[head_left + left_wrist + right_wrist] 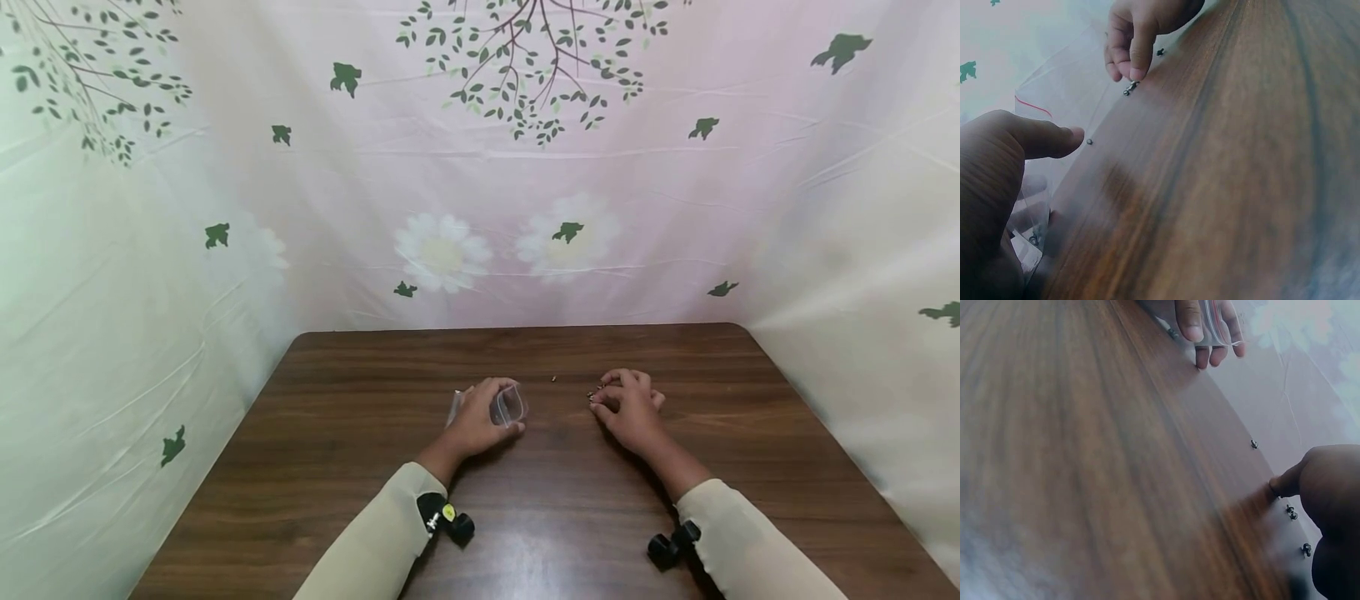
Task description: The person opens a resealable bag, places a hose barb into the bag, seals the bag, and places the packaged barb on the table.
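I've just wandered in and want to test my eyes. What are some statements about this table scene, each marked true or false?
1. A lone metal piece lies on the table between the left hand and the right hand. True.
2. The left hand holds a clear plastic bag. True.
3. The right hand lies flat on the table. False: its fingers are bent, at a few small metal pieces.
4. The table is plain white. False: it is brown, with wood grain.
5. The cloth behind shows green bird shapes. True.

Forearms (367, 537) extended forward; left fingers (498, 385) curved, right fingers (627, 377) bent.
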